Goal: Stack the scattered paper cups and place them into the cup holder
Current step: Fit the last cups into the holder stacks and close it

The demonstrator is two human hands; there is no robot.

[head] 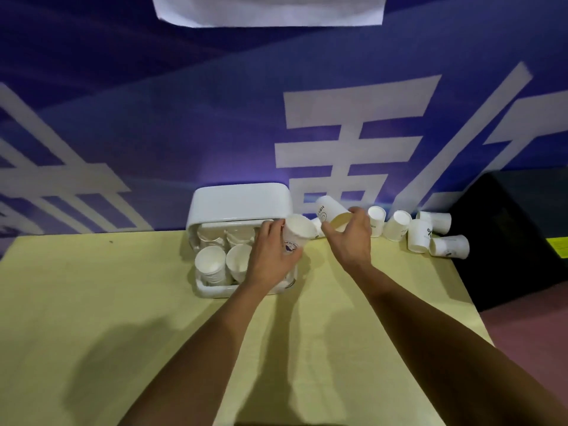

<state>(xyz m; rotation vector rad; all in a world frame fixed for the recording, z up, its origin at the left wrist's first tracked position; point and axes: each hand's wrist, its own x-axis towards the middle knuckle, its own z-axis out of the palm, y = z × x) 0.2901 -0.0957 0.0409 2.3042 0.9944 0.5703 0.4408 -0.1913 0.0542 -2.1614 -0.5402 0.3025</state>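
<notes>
The stacking step is going on, just to the R side of the cup holder. The left hand is gripping one cup, fingers curled round its side, mouth up & tipping a bit away from the holder. The right hand is gripping a second cup, fingers pinching it near the rim. That cup is lying tilted, a bit farther from the holder than the first, w/ its bottom pointing up at the wall.

Nxt move, I think: turn the second cup bottom-down, line it up & push it into the first one. Go soft, paper cups squash easy.

Both arms are reaching out long over the yellow table, L wrist crossing the holder's front R corner.

The holder's lid is sitting up & open at the back. Stacks of cups are already standing inside. More loose cups are lying well off to the holder's R, by the wall, so lots is left to do.
</notes>
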